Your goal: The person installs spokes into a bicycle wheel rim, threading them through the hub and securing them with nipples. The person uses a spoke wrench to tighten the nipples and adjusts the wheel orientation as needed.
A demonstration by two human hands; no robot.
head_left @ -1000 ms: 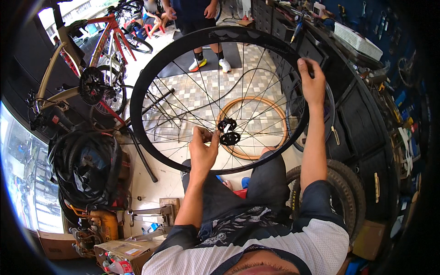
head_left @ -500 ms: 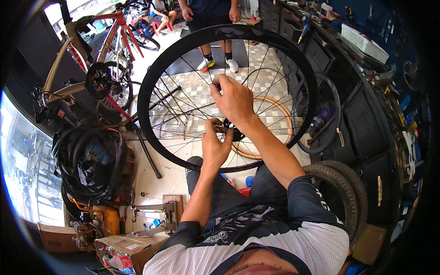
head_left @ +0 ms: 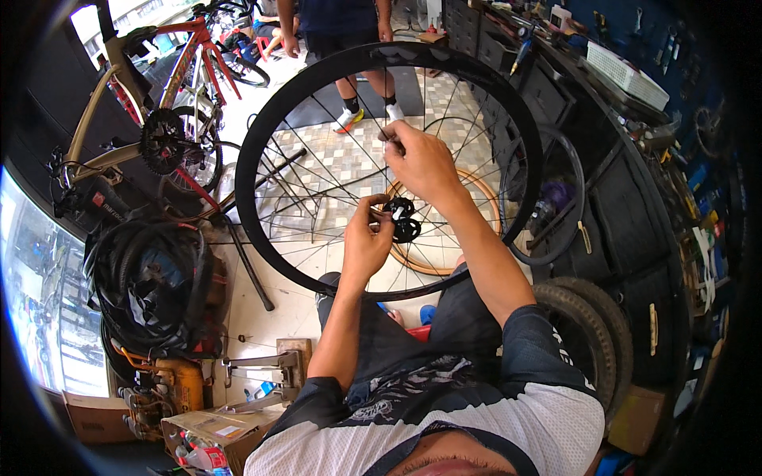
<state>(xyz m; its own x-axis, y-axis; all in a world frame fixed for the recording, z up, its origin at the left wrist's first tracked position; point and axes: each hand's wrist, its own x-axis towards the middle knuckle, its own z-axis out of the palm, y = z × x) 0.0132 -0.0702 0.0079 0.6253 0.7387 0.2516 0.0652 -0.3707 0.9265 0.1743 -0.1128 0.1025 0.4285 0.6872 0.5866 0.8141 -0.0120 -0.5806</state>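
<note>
A black deep-rimmed bicycle wheel [head_left: 247, 178] with thin black spokes is in front of me above my knees. Its black hub [head_left: 406, 230] shows right of my left fingers. My left hand [head_left: 369, 242] is closed, thumb and fingertips brought together among the spokes at the hub's left side. Higher up, my right hand [head_left: 425, 163] reaches over the wheel, its thumb and forefinger pinched together amid the spokes. Whatever is between the fingertips of either hand is too thin and hidden to make out.
A person [head_left: 337, 24] stands beyond the wheel on a dark mat. At left are a bicycle frame [head_left: 119, 155] and black tubes [head_left: 151, 278]. A tan tyre [head_left: 476, 186] lies on the floor; thick tyres [head_left: 611, 325] are at right, by a long workbench [head_left: 548, 67].
My right hand has shifted slightly right and its pinch has moved off to the right. My left hand has edged left, uncovering more of the hub. The standing person has moved left.
</note>
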